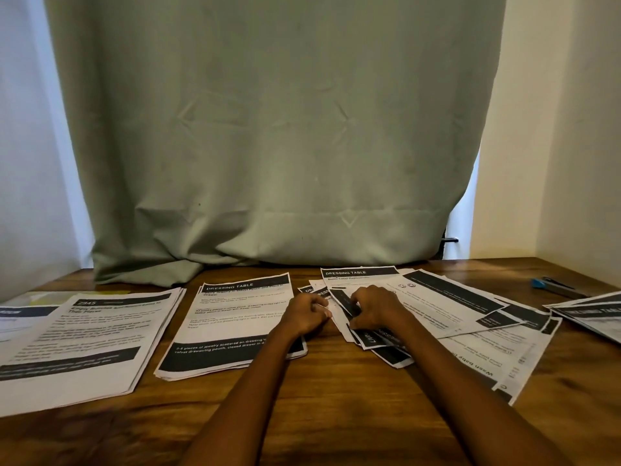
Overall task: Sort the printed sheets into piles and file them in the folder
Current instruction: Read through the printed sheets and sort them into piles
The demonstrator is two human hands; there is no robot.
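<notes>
Reaching over the brown wooden table (336, 398), you have both hands at the near-left edge of the loose, fanned heap of black-banded printed sheets (447, 307). Your right hand (378, 309) rests on that heap, fingers curled down onto the paper. Your left hand (307, 314) sits just beside it, fingers bent around a white sheet edge; whether it is pinched, you cannot tell. A squared pile headed "DRESSING TABLE" (232, 324) lies partly under the left wrist.
</notes>
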